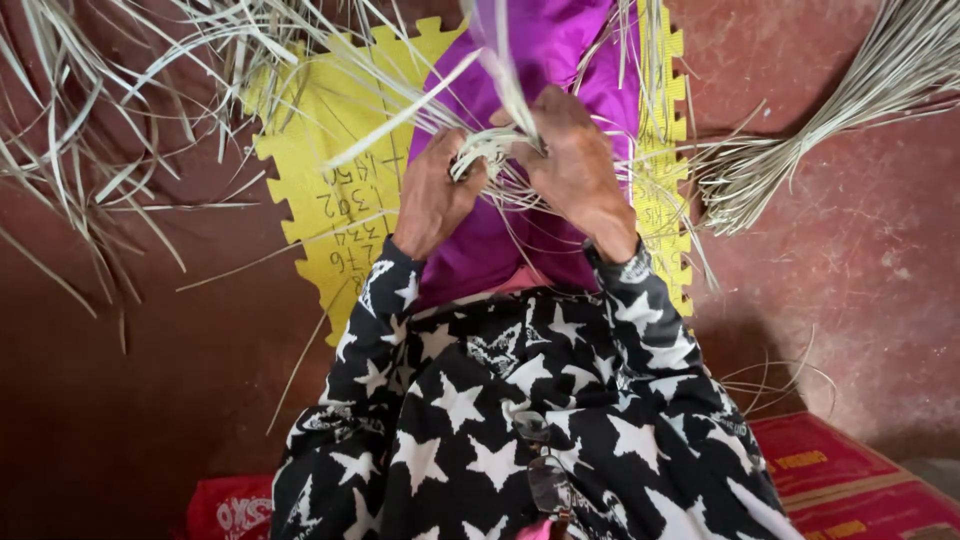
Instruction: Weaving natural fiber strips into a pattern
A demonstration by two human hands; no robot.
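My left hand (435, 195) and my right hand (575, 165) meet in front of me over my purple-clad lap (480, 250). Both pinch a small woven knot of pale straw strips (487, 150). Long flat strips (500, 70) fan up and away from this knot toward the top of the view. My sleeves are black with white stars (380, 330). The fingertips are partly hidden by the strips.
A yellow foam mat (340, 180) with jagged edges lies under my legs on the red-brown floor (120, 400). A tied bundle of straw (800, 150) lies at the right. Loose strips (90, 150) spread at the upper left. Red printed packaging (850, 480) sits at the lower right.
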